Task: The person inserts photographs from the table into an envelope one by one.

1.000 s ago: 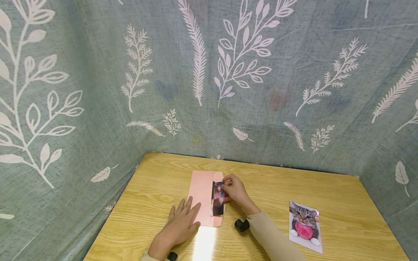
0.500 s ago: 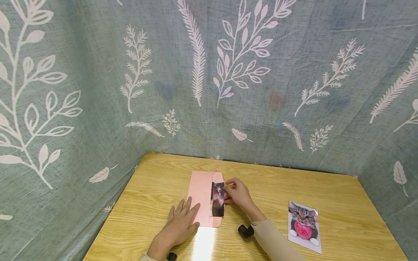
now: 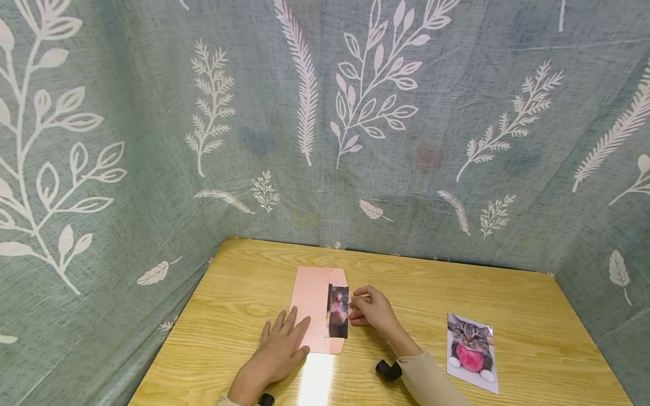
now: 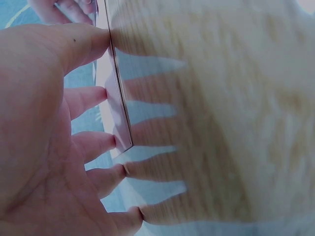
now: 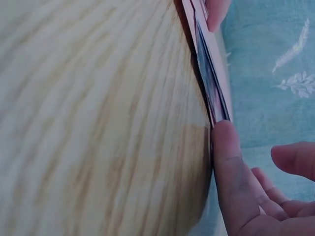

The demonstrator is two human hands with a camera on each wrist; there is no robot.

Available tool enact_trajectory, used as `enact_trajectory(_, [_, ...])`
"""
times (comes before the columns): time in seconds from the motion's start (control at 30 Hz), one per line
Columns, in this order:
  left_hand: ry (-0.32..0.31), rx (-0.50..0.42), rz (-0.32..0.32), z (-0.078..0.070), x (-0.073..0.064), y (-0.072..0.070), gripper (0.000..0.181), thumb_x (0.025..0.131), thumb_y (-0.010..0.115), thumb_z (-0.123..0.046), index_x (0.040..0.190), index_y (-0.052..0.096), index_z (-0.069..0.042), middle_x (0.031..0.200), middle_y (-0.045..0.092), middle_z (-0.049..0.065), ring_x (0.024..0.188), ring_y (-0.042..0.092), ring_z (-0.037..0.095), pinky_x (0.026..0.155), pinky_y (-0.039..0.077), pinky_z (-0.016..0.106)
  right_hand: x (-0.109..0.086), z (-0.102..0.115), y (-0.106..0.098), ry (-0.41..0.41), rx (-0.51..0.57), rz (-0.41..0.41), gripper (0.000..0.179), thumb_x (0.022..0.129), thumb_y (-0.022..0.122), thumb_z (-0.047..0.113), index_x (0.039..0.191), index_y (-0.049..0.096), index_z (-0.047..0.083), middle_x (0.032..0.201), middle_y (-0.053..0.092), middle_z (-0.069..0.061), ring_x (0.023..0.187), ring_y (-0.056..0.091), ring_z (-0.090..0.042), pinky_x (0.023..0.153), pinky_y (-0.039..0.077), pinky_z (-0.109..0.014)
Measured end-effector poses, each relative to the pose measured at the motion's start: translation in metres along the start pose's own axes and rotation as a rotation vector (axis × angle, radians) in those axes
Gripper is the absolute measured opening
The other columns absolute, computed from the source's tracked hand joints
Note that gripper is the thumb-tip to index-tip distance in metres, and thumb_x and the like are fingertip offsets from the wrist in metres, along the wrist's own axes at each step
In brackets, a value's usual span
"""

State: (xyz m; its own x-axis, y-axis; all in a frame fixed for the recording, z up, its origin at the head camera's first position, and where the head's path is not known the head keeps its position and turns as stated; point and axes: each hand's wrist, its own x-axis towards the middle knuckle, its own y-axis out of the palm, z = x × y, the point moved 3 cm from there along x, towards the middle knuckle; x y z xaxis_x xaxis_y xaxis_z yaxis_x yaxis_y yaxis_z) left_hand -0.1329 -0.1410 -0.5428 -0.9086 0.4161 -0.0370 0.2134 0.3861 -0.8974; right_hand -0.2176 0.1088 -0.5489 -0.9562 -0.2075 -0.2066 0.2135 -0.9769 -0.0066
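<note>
A pink envelope (image 3: pixel 311 290) lies on the wooden table with its flap at the right. Partly inside its opening is a dark, pinkish photo card (image 3: pixel 339 316); the inserted part is hidden. My left hand (image 3: pixel 276 352) rests flat at the envelope's lower left, fingers spread over it and the table. Beside the photo card's right edge is my right hand (image 3: pixel 378 313), fingers loosely bent and not pinching anything. In the right wrist view, one fingertip (image 5: pixel 226 135) is at the near end of the card (image 5: pixel 211 78), the other digits standing apart.
A second photo card (image 3: pixel 471 355), showing a cat with a pink round thing, lies on the table (image 3: pixel 244 282) at the right. Patterned grey-green cloth (image 3: pixel 304 141) hangs behind and at the sides. Black devices (image 3: pixel 388 370) are worn at the wrists.
My right hand has let go of the photo card and drawn slightly right and towards me, off its upper edge. The left hand and envelope have stayed put.
</note>
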Motion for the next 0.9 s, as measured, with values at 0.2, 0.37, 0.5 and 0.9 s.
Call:
enact_trajectory(0.2, [0.003,0.003,-0.003,0.0003,-0.0002,0.0004,0.062,0.101,0.059,-0.034,0.154,0.038,-0.010,0.161,0.017,0.026,0.146,0.012,0.051,0.105,0.010,0.078,-0.0018,-0.0022,-0.0003,0.011,0.006,0.025,0.035,0.102,0.052,0.009,0.130,0.047,-0.012,0.103,0.067,-0.026,0.079,0.071,-0.037,0.068,0.061,-0.044])
enact_trajectory(0.37, [0.012,0.004,-0.009,-0.0010,-0.0008,-0.0006,0.062,0.101,0.059,-0.033,0.154,0.038,-0.009,0.161,0.018,0.027,0.146,0.013,0.051,0.104,0.011,0.079,-0.0035,-0.0015,0.0007,0.020,0.005,0.040,0.038,0.103,0.054,0.013,0.130,0.047,-0.013,0.104,0.066,-0.028,0.080,0.071,-0.039,0.068,0.060,-0.046])
enact_trajectory(0.5, [0.018,0.001,-0.012,-0.0020,-0.0012,-0.0019,0.062,0.100,0.060,-0.032,0.153,0.039,-0.009,0.160,0.019,0.028,0.145,0.014,0.052,0.104,0.011,0.079,-0.0042,0.0009,0.0019,0.031,0.013,0.045,0.038,0.103,0.054,0.013,0.130,0.047,-0.013,0.105,0.066,-0.029,0.081,0.071,-0.039,0.068,0.060,-0.046])
enact_trajectory(0.9, [-0.007,-0.002,0.005,-0.0015,-0.0006,-0.0014,0.062,0.101,0.059,-0.034,0.154,0.039,-0.011,0.161,0.019,0.025,0.146,0.013,0.050,0.106,0.011,0.078,-0.0025,0.0005,0.0059,0.061,0.054,0.045,0.039,0.102,0.056,0.015,0.129,0.048,-0.012,0.106,0.064,-0.028,0.081,0.072,-0.036,0.070,0.060,-0.046])
